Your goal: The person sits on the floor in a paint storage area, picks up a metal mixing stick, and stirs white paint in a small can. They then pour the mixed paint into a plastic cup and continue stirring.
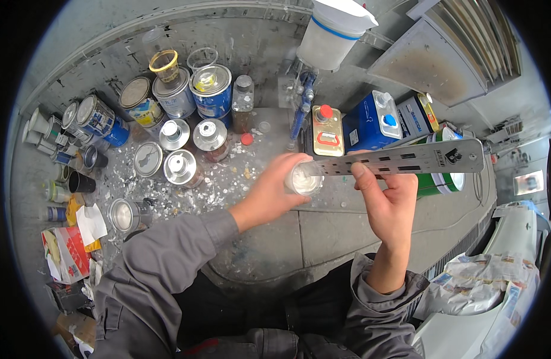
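Observation:
My left hand (270, 190) is wrapped round a clear cup (306, 179) with white, paint-like stuff in it. In my right hand (388, 200) is a long, flat metal mixing stick (422, 158) with slots along it, pinched between thumb and fingers. The stick lies nearly level, and its left end reaches the cup's rim; whether the tip dips into the white stuff I cannot tell. Just beyond the stick stands a gold can (327, 136) with a red cap.
Several paint tins, among them a blue tin (212, 96), line the back left of the paint-spattered bench. Nearer are silver-topped cans (182, 169) and a clear cup (124, 214). A white container (330, 42) hangs above a blue fitting (301, 110). Blue (371, 122) and green cans (434, 183) stand right.

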`<action>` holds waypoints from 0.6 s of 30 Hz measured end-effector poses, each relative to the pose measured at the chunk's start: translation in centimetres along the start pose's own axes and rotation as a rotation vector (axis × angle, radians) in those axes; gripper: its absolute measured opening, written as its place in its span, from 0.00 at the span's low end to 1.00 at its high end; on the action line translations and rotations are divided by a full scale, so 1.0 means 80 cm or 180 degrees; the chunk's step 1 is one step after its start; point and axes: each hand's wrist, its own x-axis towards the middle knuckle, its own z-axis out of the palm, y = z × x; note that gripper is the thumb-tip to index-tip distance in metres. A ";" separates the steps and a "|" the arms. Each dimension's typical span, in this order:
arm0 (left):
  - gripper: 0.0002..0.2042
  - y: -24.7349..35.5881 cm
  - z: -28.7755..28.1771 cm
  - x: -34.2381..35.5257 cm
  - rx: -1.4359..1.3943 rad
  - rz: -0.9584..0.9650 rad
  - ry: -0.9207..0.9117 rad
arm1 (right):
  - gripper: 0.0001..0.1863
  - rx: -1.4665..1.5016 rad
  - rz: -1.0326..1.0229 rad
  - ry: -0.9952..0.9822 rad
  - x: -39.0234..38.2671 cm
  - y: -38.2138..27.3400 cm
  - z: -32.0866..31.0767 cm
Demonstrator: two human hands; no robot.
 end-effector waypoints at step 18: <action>0.36 0.006 -0.020 0.012 0.0083 0.0141 -0.0147 | 0.10 0.0807 0.0065 -0.0299 -0.004 0.037 -0.037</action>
